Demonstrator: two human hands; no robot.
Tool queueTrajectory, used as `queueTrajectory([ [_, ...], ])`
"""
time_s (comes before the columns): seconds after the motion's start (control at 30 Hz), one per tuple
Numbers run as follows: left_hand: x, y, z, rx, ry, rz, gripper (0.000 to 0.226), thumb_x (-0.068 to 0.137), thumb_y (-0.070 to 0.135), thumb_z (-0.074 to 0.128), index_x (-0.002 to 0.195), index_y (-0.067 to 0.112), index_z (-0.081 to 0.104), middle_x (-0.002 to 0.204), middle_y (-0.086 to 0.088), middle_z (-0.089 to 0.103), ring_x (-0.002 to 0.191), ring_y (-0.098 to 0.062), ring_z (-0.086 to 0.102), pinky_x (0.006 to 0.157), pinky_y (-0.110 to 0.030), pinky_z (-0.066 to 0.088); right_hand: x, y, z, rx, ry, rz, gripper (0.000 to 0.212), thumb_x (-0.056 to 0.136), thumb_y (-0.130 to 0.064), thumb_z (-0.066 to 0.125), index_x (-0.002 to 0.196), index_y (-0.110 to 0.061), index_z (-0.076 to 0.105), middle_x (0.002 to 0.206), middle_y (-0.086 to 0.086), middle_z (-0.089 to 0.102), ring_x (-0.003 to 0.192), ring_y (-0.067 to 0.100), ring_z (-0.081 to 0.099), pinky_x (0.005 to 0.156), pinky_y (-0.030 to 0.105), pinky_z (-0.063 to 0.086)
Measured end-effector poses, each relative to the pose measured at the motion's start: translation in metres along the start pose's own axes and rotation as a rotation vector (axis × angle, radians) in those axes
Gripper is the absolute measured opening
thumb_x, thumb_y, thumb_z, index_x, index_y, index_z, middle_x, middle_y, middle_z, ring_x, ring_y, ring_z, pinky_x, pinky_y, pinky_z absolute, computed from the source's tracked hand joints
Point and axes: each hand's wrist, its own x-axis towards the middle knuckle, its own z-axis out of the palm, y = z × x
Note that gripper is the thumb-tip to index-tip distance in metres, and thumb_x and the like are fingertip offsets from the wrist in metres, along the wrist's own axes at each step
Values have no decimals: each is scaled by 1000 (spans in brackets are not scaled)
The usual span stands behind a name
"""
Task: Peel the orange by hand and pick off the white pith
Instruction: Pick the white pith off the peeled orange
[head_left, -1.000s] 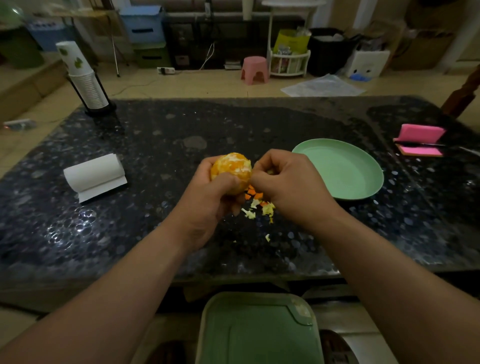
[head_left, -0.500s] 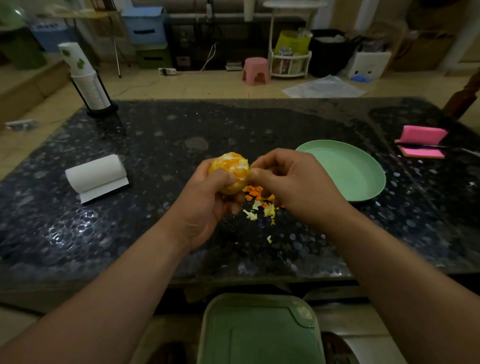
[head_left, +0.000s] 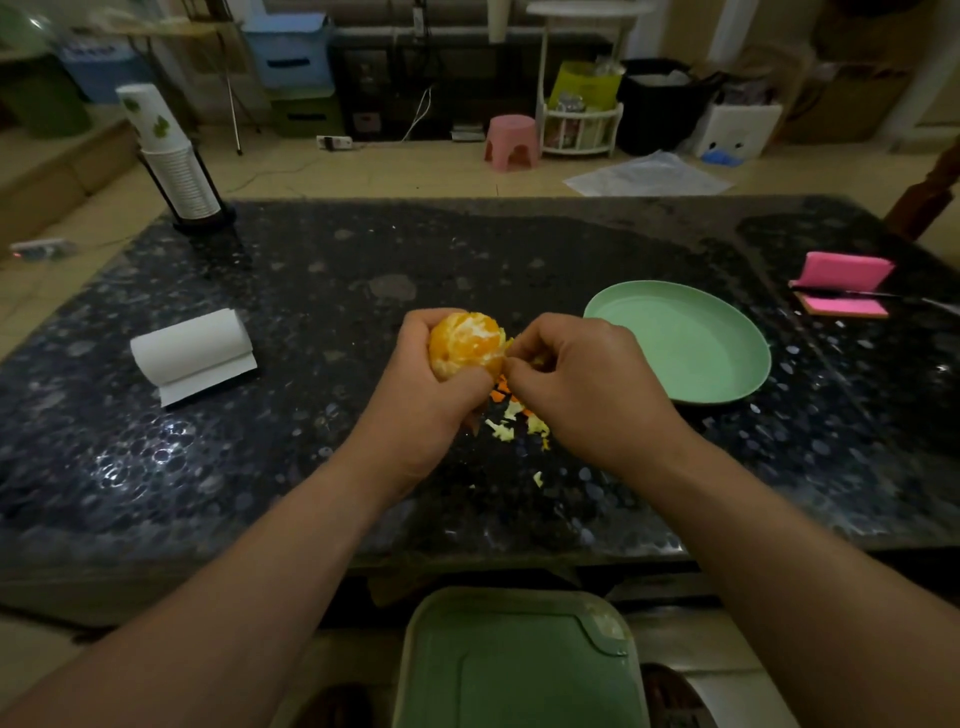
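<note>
The orange (head_left: 467, 345) has been turned a little in the left hand (head_left: 431, 400) since a moment ago, so more bare fruit faces up. The left hand's fingers are curled round it, holding it just above the desk (head_left: 311, 291). The right hand (head_left: 587, 384) has moved in close. Its fingers are pressed together on a small yellow bit at the orange's right edge (peel or pith, I cannot tell which).

I think most of the peel is off the top now. White streaks show on the fruit, so there is more picking to do. The underside is hidden by the left hand.

Little scraps (head_left: 514, 421) lie on the desk right under the hands. The green plate (head_left: 748, 332) sits near on the right with nothing in it. A paper roll (head_left: 192, 351) lies well off to the left, a stack of cups (head_left: 171, 156) stands at the far corner, and pink notes (head_left: 844, 270) are far right. A green tray (head_left: 519, 670) sits below the desk edge. Nothing blocks the hands.
</note>
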Motion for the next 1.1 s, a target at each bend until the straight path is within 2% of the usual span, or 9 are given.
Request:
queueTrajectory([
  [0.13,-1,-1,-2,80,-20,22,53,78,25,69,127,33,51,116,-14,61,81,-22,65,67,-41,58,-2,-1,3,6,15,11,12,86,-27,78,79,-25,69,66,-9,65,64,7,61,60,36,54],
  [0.3,-4,4,0,-30,-47,-15,50,79,19,67,127,23,52,107,-12,63,73,-18,62,57,-32,54,-2,-1,1,59,-8,25,18,84,-29,79,76,-26,63,64,-8,63,60,8,58,55,31,48],
  [0.53,-3,5,0,-177,-71,-108,54,73,16,62,126,13,53,93,-12,64,67,-19,59,50,-30,45,-3,0,-2,117,-36,15,19,86,-28,78,76,-25,63,64,-6,63,56,6,54,53,30,47],
  [0.7,-2,4,-2,-259,-104,-140,47,76,17,59,123,14,54,90,-10,64,65,-19,59,48,-29,43,-3,1,-2,181,-50,33,22,87,-26,80,74,-23,62,64,-4,62,53,4,50,53,32,45],
  [0.83,-2,3,-2,-299,-102,-150,51,76,18,59,127,10,54,92,-12,64,64,-21,58,47,-29,42,-2,2,-3,188,-40,26,19,86,-26,79,76,-23,63,65,-2,63,56,6,52,55,36,48],
  [0.97,0,4,-3,-400,-108,-143,61,78,16,57,137,1,49,91,-14,65,63,-22,56,45,-29,40,0,8,-5,168,-18,49,12,85,-18,74,77,-20,65,65,-3,63,54,4,52,54,30,45],
  [1.1,1,5,-7,-451,-109,-134,61,80,15,56,138,0,48,90,-11,68,63,-22,57,45,-29,40,4,12,-11,194,-20,59,9,94,-18,71,87,-24,73,71,-7,68,60,4,58,59,22,46],
])
